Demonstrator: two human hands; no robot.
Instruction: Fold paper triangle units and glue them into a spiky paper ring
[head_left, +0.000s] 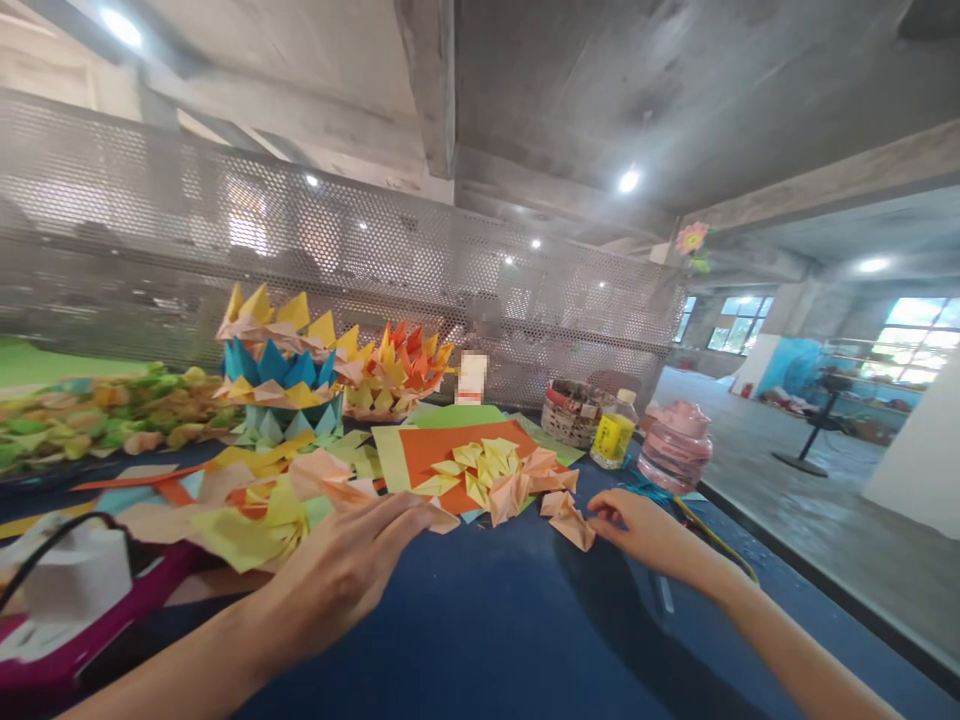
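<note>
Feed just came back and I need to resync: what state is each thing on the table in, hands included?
Left hand: open, palm down over blue table.
Right hand: fingertips on peach folded piece; grip unclear.
Folded pieces: heaped loose on orange sheet.
Yellow-label bottle: upright, capped.
Pink jar: upright, lid on.
Paper crown stack: assembled, standing.

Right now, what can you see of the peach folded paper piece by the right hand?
The peach folded paper piece is small, creased, with pointed corners, thin matte paper. It lies on the dark blue table, beside the pile of folded pieces. Fingers of the right hand touch its right edge.
</note>
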